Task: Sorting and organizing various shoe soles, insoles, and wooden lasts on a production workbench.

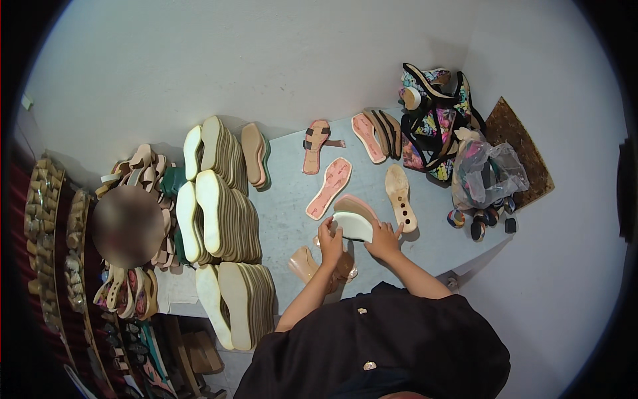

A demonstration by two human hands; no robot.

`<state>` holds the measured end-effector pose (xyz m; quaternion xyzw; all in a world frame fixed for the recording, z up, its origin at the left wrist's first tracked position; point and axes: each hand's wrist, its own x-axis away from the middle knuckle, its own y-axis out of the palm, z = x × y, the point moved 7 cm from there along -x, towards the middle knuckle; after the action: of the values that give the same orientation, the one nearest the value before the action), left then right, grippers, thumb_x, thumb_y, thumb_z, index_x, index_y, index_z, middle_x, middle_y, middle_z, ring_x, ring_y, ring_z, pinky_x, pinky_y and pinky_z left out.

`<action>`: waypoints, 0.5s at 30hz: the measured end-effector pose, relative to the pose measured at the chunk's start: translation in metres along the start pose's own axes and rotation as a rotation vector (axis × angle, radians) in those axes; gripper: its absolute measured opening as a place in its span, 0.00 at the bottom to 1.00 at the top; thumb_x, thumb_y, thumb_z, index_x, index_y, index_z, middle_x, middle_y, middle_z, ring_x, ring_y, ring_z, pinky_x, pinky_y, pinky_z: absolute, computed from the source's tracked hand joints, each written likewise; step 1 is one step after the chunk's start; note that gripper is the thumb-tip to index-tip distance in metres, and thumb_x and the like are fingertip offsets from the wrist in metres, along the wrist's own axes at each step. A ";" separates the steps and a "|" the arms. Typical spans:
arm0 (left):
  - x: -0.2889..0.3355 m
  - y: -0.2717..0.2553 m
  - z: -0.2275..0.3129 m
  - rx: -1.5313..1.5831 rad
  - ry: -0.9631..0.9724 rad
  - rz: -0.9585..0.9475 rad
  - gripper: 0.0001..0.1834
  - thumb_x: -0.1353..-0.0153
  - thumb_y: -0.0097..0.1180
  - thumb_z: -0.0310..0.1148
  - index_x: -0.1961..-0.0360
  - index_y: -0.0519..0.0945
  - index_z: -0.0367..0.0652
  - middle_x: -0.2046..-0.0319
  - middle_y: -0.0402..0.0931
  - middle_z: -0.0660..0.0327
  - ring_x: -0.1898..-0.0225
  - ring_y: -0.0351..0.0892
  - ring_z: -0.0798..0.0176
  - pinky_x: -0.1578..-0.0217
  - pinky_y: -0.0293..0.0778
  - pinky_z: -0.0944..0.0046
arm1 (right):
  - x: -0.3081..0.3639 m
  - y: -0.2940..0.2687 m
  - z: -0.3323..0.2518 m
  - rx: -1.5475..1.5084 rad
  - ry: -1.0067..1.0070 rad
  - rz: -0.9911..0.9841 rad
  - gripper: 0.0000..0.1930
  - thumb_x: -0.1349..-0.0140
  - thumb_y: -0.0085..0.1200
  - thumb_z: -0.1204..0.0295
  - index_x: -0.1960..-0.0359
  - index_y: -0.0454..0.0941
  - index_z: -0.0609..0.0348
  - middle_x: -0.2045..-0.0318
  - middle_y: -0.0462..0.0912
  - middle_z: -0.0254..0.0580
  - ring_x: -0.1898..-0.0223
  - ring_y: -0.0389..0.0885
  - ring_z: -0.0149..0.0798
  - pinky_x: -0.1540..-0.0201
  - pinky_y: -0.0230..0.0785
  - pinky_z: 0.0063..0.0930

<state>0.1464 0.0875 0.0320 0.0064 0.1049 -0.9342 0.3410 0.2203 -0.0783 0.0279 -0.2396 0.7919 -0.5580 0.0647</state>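
a single head-worn fisheye view looks steeply down onto the table [282,216]. the left hand [330,243] and right hand [383,241] show near mid-view, the shirt [372,339] close at the lower edge, the wall [279,60] farther off above.

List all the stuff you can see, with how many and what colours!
Held soles: several, white, green and pink, middle
Sole stacks: three rows, cream and beige, left
Small sole stack: one, brown, pink and green, back
Sandal: one, brown with dark straps, back
Patterned insoles: two, pink, middle and back
Holed sole: one, tan, right
Shiny pieces: can't count, clear tan, near side
Floral wedge shoes: several, black and multicoloured, back right
Plastic bag: one, clear, right
Board: one, brown, right
Other shoes: many, mostly beige, left
Table: one, grey-blue, centre
Shirt: one, black, bottom
Left fingers: one set, bare, held soles' left
Right fingers: one set, bare, held soles' right
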 end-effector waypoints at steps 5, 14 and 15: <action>-0.014 -0.015 -0.004 -0.070 -0.028 0.078 0.22 0.46 0.53 0.28 0.49 0.68 0.36 0.51 0.66 0.49 0.47 0.65 0.51 0.45 0.60 0.58 | 0.004 -0.007 -0.005 -0.059 0.027 -0.021 0.36 0.59 0.64 0.60 0.48 0.60 0.55 0.54 0.71 0.50 0.49 0.71 0.51 0.39 0.29 0.69; -0.035 -0.018 -0.009 0.046 -0.070 0.087 0.23 0.38 0.46 0.33 0.44 0.64 0.34 0.47 0.64 0.48 0.43 0.62 0.52 0.42 0.57 0.58 | 0.028 -0.021 -0.011 -0.036 -0.038 0.107 0.34 0.63 0.67 0.67 0.51 0.65 0.54 0.57 0.72 0.44 0.52 0.72 0.44 0.41 0.40 0.61; -0.034 -0.018 -0.014 0.043 -0.081 0.085 0.23 0.38 0.46 0.33 0.44 0.64 0.34 0.47 0.64 0.48 0.43 0.62 0.52 0.42 0.57 0.58 | 0.033 -0.020 -0.007 -0.035 -0.034 0.097 0.34 0.63 0.67 0.67 0.51 0.65 0.54 0.57 0.72 0.44 0.52 0.72 0.44 0.41 0.40 0.61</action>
<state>0.1597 0.1254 0.0250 -0.0198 0.0704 -0.9204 0.3842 0.1953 -0.0924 0.0540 -0.2116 0.8111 -0.5360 0.1006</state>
